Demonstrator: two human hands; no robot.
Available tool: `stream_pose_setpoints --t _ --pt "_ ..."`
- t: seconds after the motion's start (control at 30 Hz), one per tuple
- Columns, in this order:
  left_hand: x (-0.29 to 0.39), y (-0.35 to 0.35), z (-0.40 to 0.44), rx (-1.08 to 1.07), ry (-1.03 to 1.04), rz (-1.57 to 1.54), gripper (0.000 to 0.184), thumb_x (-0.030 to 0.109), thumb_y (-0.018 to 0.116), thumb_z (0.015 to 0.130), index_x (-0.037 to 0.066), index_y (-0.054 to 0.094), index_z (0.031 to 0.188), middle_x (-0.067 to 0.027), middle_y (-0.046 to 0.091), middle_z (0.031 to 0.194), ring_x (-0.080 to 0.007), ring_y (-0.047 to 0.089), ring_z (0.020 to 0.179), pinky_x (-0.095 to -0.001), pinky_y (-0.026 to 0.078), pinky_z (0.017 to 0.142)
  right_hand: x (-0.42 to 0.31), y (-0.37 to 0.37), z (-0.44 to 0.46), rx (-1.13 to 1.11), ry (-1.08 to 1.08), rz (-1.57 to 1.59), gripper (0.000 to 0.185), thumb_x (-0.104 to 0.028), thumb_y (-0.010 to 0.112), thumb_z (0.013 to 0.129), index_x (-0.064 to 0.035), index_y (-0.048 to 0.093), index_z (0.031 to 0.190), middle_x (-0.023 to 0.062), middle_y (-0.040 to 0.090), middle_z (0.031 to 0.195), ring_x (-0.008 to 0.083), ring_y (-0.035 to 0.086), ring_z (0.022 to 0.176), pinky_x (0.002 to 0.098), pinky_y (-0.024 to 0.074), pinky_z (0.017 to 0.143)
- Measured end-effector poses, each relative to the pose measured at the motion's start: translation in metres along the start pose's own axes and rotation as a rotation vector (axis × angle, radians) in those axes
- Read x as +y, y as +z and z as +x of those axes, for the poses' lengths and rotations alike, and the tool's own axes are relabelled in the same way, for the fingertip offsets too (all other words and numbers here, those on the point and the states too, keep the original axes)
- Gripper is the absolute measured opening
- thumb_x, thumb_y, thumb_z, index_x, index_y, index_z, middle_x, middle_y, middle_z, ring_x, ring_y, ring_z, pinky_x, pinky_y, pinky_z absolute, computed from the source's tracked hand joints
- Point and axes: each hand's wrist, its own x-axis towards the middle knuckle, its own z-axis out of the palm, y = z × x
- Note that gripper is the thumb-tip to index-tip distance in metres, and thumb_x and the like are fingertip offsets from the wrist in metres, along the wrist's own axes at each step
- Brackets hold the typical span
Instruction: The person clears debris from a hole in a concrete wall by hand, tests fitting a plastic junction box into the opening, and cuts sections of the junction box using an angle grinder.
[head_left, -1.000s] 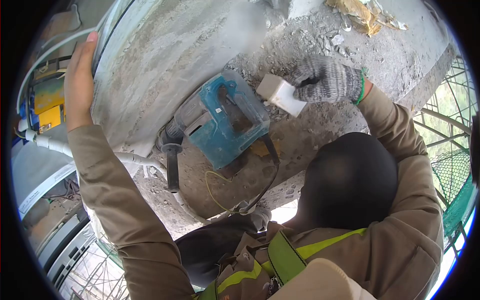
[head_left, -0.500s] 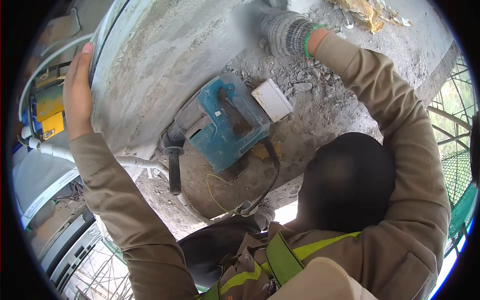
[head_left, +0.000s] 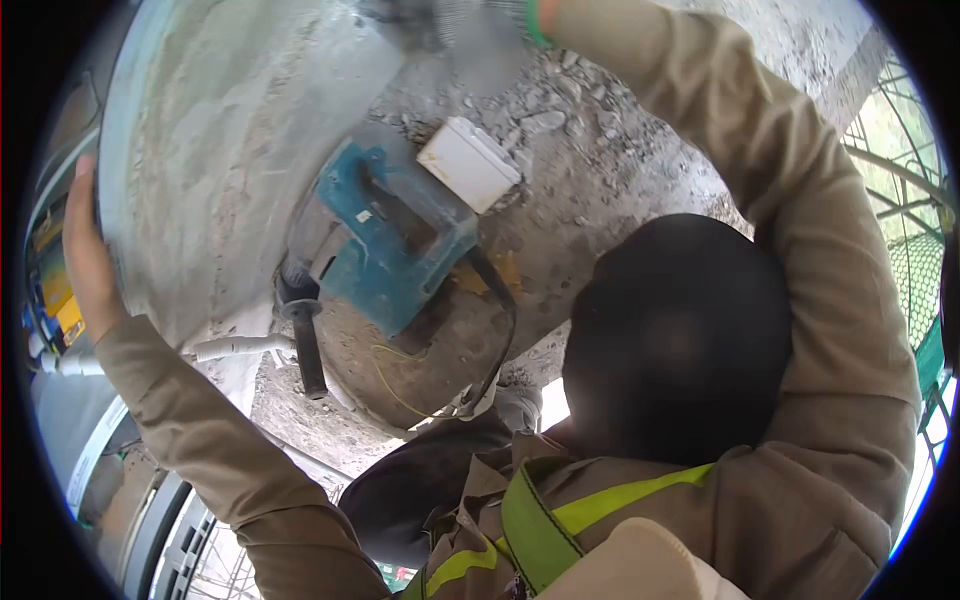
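My left hand (head_left: 90, 245), bare, rests with its fingers stretched along the edge of the pale wall (head_left: 210, 150) at the far left. At the top edge of the view, my right hand (head_left: 460, 25) wears a grey knitted glove with a green cuff; its fingers are smeared by motion and a blurred patch. Below it, a white box (head_left: 468, 165) lies on the rubble, beside the rear of a teal power tool (head_left: 385, 240). The tool lies on its side, its black side handle (head_left: 307, 345) pointing down, and neither hand touches it.
Broken grey rubble (head_left: 600, 130) covers the ledge. A black cable (head_left: 510, 330) and a thin yellow wire (head_left: 395, 390) curve below the tool. A white wrapped pipe (head_left: 235, 348) runs at the left. Green netting (head_left: 915, 285) and metal bars stand at the right.
My right hand has let go of the white box, now lying beside the tool, and moved up and left. The view has shifted, with the tool and wall appearing further left.
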Motion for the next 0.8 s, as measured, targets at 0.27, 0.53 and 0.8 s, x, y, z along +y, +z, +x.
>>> stream_pose_setpoints --t 0.27,0.53,0.8 --pt "0.005 0.003 -0.007 -0.044 -0.055 -0.035 0.055 0.033 0.045 0.108 -0.005 0.047 0.149 -0.0134 0.048 0.155 -0.0216 0.042 0.144 -0.0328 0.026 0.121 0.005 0.017 0.018 0.068 -0.082 -0.085 0.041 -0.016 0.076 0.082 -0.0078 0.068 0.121 0.0136 0.073 0.108 0.0264 0.072 0.098 0.0372 0.0586 0.083" --pt "0.001 0.02 -0.006 0.136 -0.042 -0.281 0.053 0.035 0.05 0.107 -0.005 0.056 0.141 -0.0123 0.058 0.143 -0.0204 0.05 0.134 -0.0314 0.031 0.116 0.007 0.03 0.042 0.099 -0.145 -0.234 0.04 -0.016 0.075 0.084 -0.0072 0.068 0.123 0.0139 0.073 0.109 0.0264 0.072 0.097 0.0373 0.0589 0.082" --pt "-0.013 0.019 -0.002 0.164 -0.059 -0.306 0.052 0.036 0.052 0.106 -0.005 0.059 0.137 -0.0111 0.06 0.137 -0.0192 0.053 0.128 -0.0299 0.033 0.112 0.01 0.034 0.049 0.119 -0.154 -0.256 0.039 -0.016 0.073 0.087 -0.0066 0.068 0.124 0.0141 0.073 0.109 0.0264 0.072 0.097 0.0374 0.0592 0.082"
